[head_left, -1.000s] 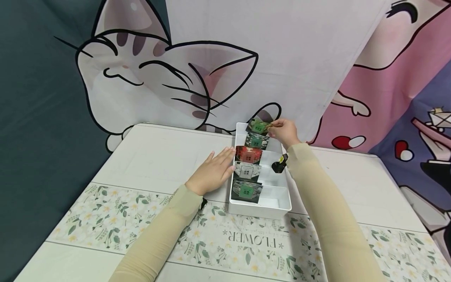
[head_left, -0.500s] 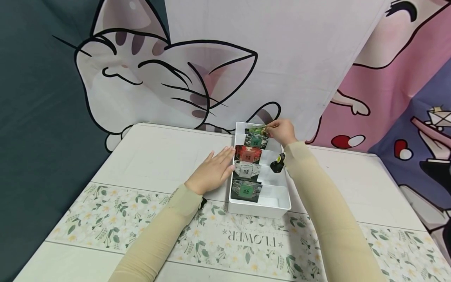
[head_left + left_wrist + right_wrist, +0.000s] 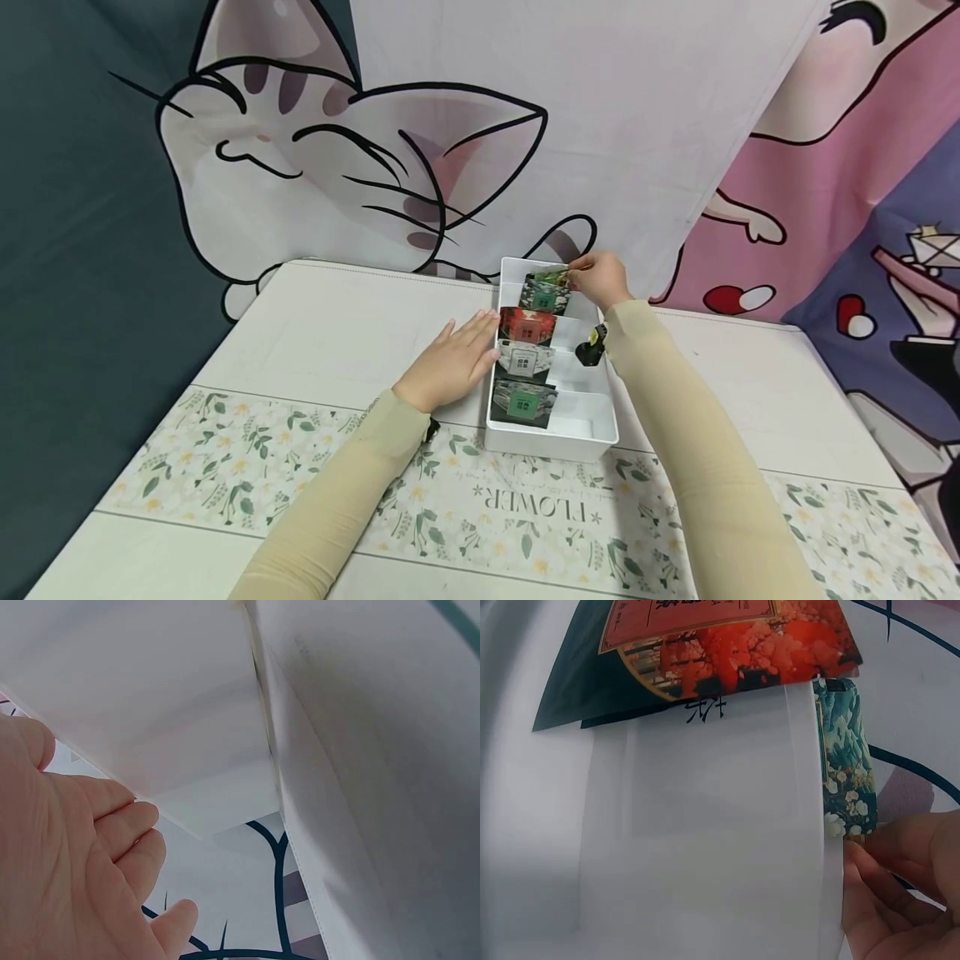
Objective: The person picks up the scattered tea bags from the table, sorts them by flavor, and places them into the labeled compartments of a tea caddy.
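In the head view, a white divided box point(image 3: 551, 447) holds several flat printed sachets along its left side. My right hand point(image 3: 602, 280) pinches the edge of a green sachet point(image 3: 557, 272) at the box's far end. The right wrist view shows thumb and fingers at the corner of a teal patterned sachet point(image 3: 847, 750). In front of it stand a dark green sachet point(image 3: 546, 298), a red sachet point(image 3: 528, 327), a grey-white sachet point(image 3: 523, 362) and a nearer green sachet point(image 3: 524, 405). My left hand point(image 3: 448, 363) rests its extended fingers against the box's left wall.
The box stands on a white table mat point(image 3: 337, 333) with a flower-printed band. A cartoon cat backdrop point(image 3: 300, 183) hangs directly behind the far edge. A black wrist device point(image 3: 592, 347) sits at my right wrist, over the box's right side.
The green sachet in my right hand has gone down into the far end of the box, and its printed front is now mostly hidden behind the dark green one. My left hand stays put.
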The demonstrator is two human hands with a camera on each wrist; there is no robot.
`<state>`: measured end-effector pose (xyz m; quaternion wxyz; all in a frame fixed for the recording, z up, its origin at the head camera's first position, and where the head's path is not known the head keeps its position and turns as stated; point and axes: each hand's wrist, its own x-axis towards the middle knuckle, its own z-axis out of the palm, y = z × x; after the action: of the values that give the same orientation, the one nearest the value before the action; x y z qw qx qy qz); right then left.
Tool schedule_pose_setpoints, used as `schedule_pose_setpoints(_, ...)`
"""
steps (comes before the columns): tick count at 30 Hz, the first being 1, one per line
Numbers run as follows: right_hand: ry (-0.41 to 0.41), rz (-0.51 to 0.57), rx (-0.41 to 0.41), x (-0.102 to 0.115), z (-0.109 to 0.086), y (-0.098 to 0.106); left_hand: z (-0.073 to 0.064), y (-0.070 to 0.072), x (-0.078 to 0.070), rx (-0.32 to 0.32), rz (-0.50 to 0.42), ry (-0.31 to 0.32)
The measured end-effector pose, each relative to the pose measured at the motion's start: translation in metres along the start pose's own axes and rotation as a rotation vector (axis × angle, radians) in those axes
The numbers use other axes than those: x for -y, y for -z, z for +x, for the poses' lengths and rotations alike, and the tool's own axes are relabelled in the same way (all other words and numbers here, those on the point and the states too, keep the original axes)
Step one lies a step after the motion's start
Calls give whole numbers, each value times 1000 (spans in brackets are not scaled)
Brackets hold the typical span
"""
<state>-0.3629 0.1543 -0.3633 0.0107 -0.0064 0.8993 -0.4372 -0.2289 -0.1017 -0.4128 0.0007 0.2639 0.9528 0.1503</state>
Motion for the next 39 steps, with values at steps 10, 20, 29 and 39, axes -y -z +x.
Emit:
schedule_pose_setpoints(10,-38,97,40,-6,0,4,2,-2,-1,2,-5,-2)
schedule_pose_setpoints(20,-78,204,59,-5,0,16,3,-3,-1,-4,0,-6)
schedule_pose_setpoints(29,-37,191,102,-8,-8,28,3,-4,2,-1,0,6)
schedule_pose_setpoints(39,-9,75,83,-19,-14,41,-1,-5,8,-12,-7,14)
